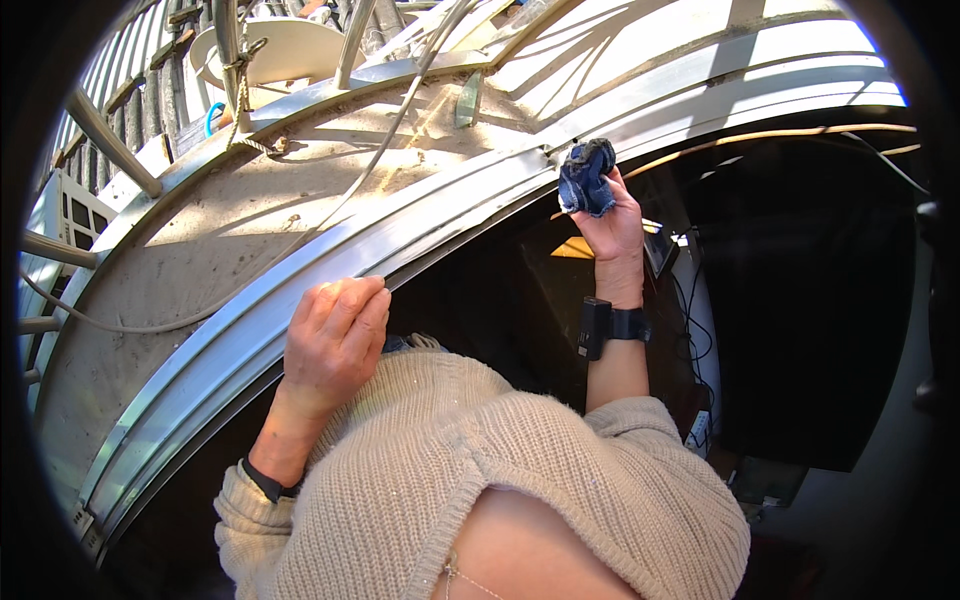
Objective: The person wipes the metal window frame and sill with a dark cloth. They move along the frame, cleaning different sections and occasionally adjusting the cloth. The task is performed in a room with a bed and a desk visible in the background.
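Observation:
My right hand [613, 221] grips a crumpled dark blue cloth [587, 180] with paler stripes and greyish, dirty-looking patches. The cloth is held up at the inner edge of an aluminium window track [450, 206]; whether it touches the metal cannot be told. My left hand [337, 330] is curled at the track's inner edge, further left, its knuckles upward. Its palm and the undersides of its fingers are hidden, so a hold on the edge or on anything else cannot be made out.
Beyond the track lies a dusty sill [247, 225], crossed by a grey cable [367, 169]. Metal railing bars [112, 142], one with a knotted rope [241, 82], border it. A green shard [468, 100] lies there. Indoors, cables [697, 330] hang near a power strip [699, 431].

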The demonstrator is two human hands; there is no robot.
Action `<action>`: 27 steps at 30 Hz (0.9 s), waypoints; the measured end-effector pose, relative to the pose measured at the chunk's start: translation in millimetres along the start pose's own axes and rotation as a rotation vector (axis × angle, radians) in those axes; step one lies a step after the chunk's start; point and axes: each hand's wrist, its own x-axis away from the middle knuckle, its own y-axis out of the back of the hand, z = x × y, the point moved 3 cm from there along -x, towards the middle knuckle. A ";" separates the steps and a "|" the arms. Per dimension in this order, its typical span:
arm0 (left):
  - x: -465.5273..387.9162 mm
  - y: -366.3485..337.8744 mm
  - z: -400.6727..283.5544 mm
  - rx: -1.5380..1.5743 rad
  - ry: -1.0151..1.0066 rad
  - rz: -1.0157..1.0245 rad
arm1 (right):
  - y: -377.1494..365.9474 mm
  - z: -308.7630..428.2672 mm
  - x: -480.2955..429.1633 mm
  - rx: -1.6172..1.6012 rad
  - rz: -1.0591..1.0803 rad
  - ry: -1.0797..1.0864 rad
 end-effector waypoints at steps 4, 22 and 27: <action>-22.9 -4.8 -4.3 0.230 0.117 0.027 | 7.5 -22.1 20.9 -0.194 -0.029 -0.107; -109.7 -139.2 -15.3 1.106 1.125 0.310 | -12.3 -75.2 38.1 -0.350 0.063 -0.190; -122.3 -127.0 3.2 1.265 1.169 -0.030 | -26.0 -69.5 17.5 -0.224 0.262 -0.181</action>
